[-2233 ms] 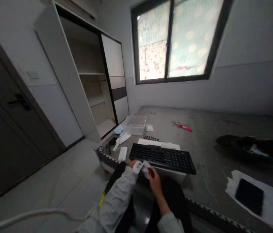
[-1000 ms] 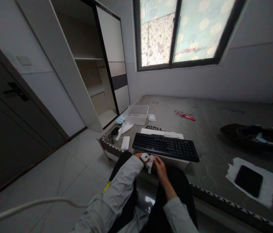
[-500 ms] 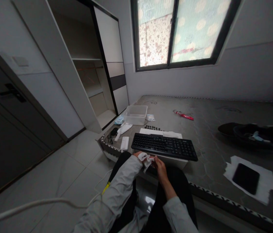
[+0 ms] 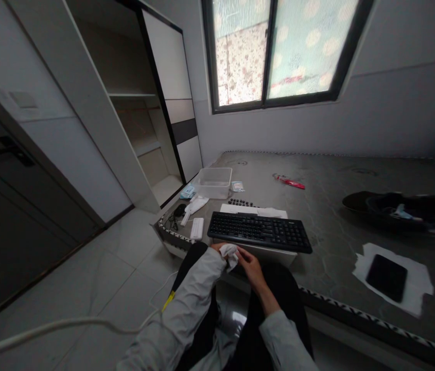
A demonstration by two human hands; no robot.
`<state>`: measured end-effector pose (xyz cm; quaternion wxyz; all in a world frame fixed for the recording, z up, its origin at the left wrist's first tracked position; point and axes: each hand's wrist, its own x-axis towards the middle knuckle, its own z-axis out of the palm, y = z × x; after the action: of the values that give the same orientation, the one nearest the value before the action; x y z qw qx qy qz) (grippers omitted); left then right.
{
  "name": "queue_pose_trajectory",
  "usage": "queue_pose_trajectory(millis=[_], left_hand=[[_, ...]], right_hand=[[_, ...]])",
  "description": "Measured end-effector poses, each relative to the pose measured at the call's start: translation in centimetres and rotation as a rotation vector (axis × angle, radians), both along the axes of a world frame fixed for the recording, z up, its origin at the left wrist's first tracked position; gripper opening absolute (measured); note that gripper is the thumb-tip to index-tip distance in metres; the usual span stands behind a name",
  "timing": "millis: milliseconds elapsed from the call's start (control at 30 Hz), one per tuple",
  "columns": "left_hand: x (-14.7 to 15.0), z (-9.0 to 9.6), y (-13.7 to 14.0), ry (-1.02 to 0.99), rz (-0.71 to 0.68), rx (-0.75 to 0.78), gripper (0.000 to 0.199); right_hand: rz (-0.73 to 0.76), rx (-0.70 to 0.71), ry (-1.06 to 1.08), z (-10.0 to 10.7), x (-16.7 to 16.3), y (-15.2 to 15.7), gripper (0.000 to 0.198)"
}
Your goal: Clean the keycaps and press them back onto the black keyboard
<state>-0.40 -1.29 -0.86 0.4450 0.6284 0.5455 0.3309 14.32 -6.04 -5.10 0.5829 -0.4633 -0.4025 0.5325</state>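
Note:
A crumpled white tissue point(image 4: 230, 252) is bunched between my two hands, just in front of the keyboard's near edge. My left hand point(image 4: 218, 248) grips it from the left, partly covered by its folds. With fingers pinched together, my right hand point(image 4: 251, 265) holds the tissue's right side; whether anything small is wrapped inside is hidden. Beyond the hands, a black keyboard point(image 4: 259, 230) lies tilted on a white box point(image 4: 275, 253). Several small black keycaps point(image 4: 241, 202) sit in rows behind it, next to white paper point(image 4: 254, 210).
A clear plastic bin point(image 4: 214, 184) stands at the back left, near a white packet point(image 4: 237, 186) and a white power strip point(image 4: 197, 229). A red-wrapped item point(image 4: 290, 181) lies farther back. At right are a black phone-like slab point(image 4: 387, 277) on paper and a dark cap point(image 4: 402, 208).
My right hand has moved slightly left, closer to my left hand, and the tissue is bunched more tightly. The whole view has shifted a little.

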Motion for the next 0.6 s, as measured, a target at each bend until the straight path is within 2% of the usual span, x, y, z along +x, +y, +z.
queue_pose_trajectory(millis=[200, 467, 600], left_hand=[[0.4, -0.7, 0.0, -0.029, 0.058, -0.008, 0.023], [0.2, -1.7, 0.1, 0.002, 0.059, -0.01, 0.024], [0.1, -1.7, -0.1, 0.01, 0.038, -0.009, 0.025]], right_hand=[[-0.002, -0.039, 0.053, -0.2, -0.1, 0.1, 0.059], [-0.041, 0.013, 0.006, 0.0, 0.0, 0.0, 0.056], [-0.04, -0.009, 0.002, 0.1, 0.1, 0.0, 0.058]])
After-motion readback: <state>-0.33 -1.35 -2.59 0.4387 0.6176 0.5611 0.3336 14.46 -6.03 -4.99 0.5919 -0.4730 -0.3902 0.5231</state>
